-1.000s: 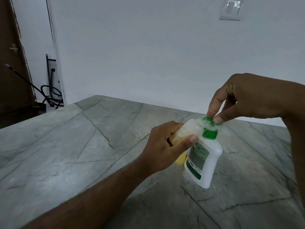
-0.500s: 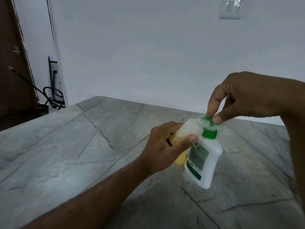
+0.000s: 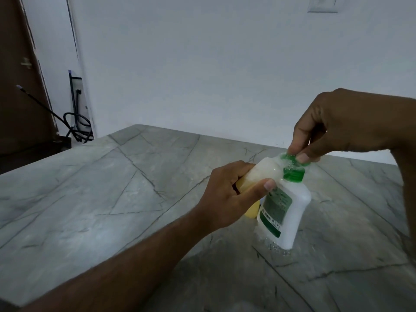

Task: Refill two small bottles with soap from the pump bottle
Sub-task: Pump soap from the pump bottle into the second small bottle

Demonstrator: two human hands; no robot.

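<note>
A white pump bottle [image 3: 292, 212] with a green label and green collar stands tilted on the grey marble table [image 3: 112, 199]. My right hand [image 3: 333, 129] pinches its green pump head [image 3: 290, 157] from above. My left hand [image 3: 234, 194] grips a small translucent bottle [image 3: 263, 172] lying almost sideways, its mouth against the pump's nozzle. That small bottle holds yellowish soap at its lower end. Something yellow [image 3: 253, 210] shows below my left hand, partly hidden; whether it is a second small bottle I cannot tell.
Wet drops or foam [image 3: 272, 246] lie on the table around the pump bottle's base. A white wall with a switch plate [image 3: 322, 4] rises behind the table. At far left are a brown door [image 3: 20, 86] and dark cables [image 3: 76, 127] on the floor.
Both hands and the bottles keep nearly the same pose. The view has shifted only slightly.
</note>
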